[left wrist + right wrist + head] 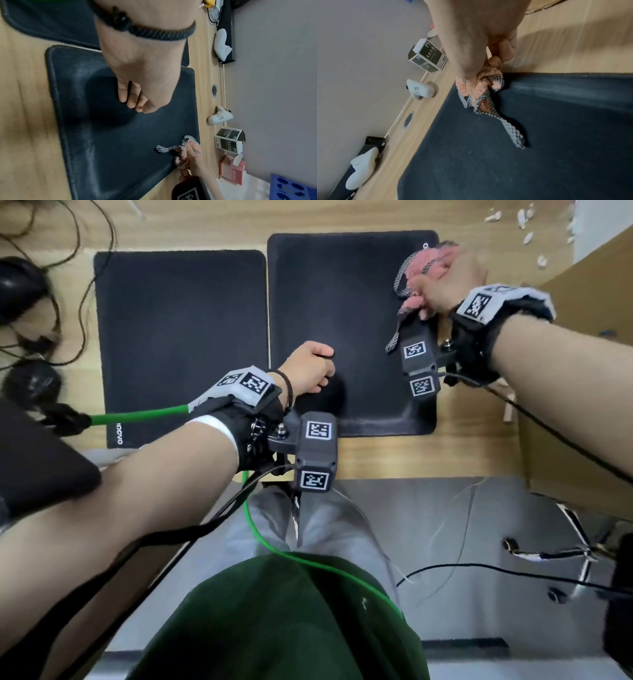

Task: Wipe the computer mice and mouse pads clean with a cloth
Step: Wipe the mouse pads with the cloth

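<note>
though bunched, cloth [481, 86] in right hand [481, 44]

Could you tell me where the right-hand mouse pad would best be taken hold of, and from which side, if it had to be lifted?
Probably the near right corner of the right-hand mouse pad, approached from the desk's front edge. It lies flat on the desk, so only its thin stitched rim can be pinched. The left hand rests on its near left, and the right hand holds the cloth at the far right corner.

black mouse pad [342, 320], pink grey-checked cloth [481, 86]
</note>
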Demonstrator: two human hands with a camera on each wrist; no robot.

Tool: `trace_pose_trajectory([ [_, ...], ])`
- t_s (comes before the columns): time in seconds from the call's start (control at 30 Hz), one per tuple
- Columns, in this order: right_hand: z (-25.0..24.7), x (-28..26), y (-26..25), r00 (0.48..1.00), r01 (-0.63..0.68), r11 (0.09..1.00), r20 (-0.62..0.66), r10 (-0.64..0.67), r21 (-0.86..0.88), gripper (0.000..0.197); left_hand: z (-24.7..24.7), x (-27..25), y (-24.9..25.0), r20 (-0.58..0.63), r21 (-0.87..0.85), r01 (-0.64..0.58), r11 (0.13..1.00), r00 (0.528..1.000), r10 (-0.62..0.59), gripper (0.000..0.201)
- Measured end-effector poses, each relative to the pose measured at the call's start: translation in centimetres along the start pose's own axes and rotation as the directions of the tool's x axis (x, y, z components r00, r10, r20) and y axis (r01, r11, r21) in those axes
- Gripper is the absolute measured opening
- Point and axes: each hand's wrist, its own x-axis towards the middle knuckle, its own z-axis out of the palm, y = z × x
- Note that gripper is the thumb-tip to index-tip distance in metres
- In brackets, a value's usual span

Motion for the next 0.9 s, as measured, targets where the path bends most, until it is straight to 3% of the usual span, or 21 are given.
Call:
trace_pose_trajectory([
  [0.03,0.0,-0.6,0.2,1.0,-0.006,1.0,0.006,0.006,0.005,0.038,0.1,0.0,0.0,-0.002,0.004,-0.001,1.0,1.0,0.001,0.025],
  [0.13,-0.4,-4.7,2.1,0.998,-0.035,0.999,0.046,0.035,0.0,0.02,0.9,0.0,0.3,-0.001,0.049,-0.03,0.998,1.0,0.03,0.022],
  [0.2,-0.1,-8.4,4.5,0.995,-0.071,0.997,0.074,0.071,0.003,0.023,1.1,0.4,0.3,-0.009,0.092,-0.048,0.995,0.999,0.05,0.035],
  [0.37,1.2,-17.9,9.3,0.977,-0.162,0.985,0.13,0.168,-0.054,0.043,0.9,0.3,0.4,0.014,0.149,-0.074,0.986,0.997,0.072,0.037],
  [0.5,2.6,-18.5,8.3,0.962,-0.208,0.97,0.152,0.226,-0.124,0.051,0.7,-0.1,0.1,0.039,0.19,-0.078,0.979,0.997,0.072,0.031],
  [0.67,7.2,-20.2,1.9,0.962,-0.031,0.981,0.262,0.082,-0.193,0.037,0.3,-0.2,-0.1,0.078,0.148,-0.06,0.987,0.996,0.049,0.032],
  [0.77,7.4,-20.8,1.0,0.936,0.024,0.973,0.346,0.058,-0.229,0.036,0.1,0.1,0.1,0.065,0.149,-0.019,0.989,0.998,0.009,0.032],
  [0.9,3.1,-19.8,5.3,0.949,-0.121,0.976,0.267,0.168,-0.184,0.049,0.5,0.5,1.0,0.051,0.212,0.028,0.977,0.998,-0.04,0.028],
])
